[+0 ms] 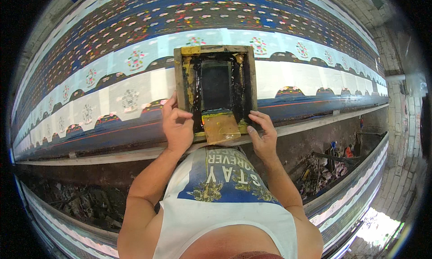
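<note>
Frame (180, 79): my left hand (178, 129) clamps left edge; right hand (265, 141), fingers apart, touches right; tilt could shed amber panel (222, 128).

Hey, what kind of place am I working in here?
Probably a fabric-printing workshop: there's a stained wooden frame around a dark screen panel, a flat board leaning inside, and long cloth with repeating motifs.

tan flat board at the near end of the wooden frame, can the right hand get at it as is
Probably yes: the right hand is at the near right corner of the wooden frame, close beside the tan flat board, and nothing covers the board's top face.
</note>
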### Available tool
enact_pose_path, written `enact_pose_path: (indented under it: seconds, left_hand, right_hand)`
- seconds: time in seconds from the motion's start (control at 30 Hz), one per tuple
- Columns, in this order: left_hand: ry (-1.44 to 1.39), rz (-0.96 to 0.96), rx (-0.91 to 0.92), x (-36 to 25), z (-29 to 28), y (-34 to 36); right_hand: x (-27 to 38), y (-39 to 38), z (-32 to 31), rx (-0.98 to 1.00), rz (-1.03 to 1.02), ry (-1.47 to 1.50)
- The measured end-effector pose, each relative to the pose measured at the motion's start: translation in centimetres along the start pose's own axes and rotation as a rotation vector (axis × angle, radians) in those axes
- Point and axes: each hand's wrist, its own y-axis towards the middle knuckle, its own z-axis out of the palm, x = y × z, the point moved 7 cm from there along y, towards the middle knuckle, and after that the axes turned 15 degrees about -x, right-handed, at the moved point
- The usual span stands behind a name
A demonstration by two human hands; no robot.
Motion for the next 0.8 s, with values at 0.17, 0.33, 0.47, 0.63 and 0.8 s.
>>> enact_pose_path:
  seconds: [0.17, 0.33, 0.47, 0.63, 0.8]
  left_hand:
    - [-0.045, 0.002, 0.006, -1.6, 8.3, -3.7]
    - [-0.062, -0.037, -0.023, -3.7, 13.8, -6.2]
    - [-0.029, -0.055, -0.016, -3.5, 15.9, -7.4]
    - [-0.030, -0.111, -0.033, -2.8, 16.5, -7.7]
    - [-0.042, -0.157, -0.042, -2.1, 16.6, -7.6]
  right_hand:
    - [-4.6, 2.2, -6.6, -0.072, 0.008, -0.013]
    - [-7.6, 4.9, -12.3, -0.019, 0.007, -0.019]
    - [-7.8, 6.1, -13.7, 0.073, -0.180, -0.205]
    - [-4.4, 6.3, -12.1, 0.259, -0.471, -0.182]
    - [-1.5, 6.0, -8.7, 0.476, -0.685, -0.233]
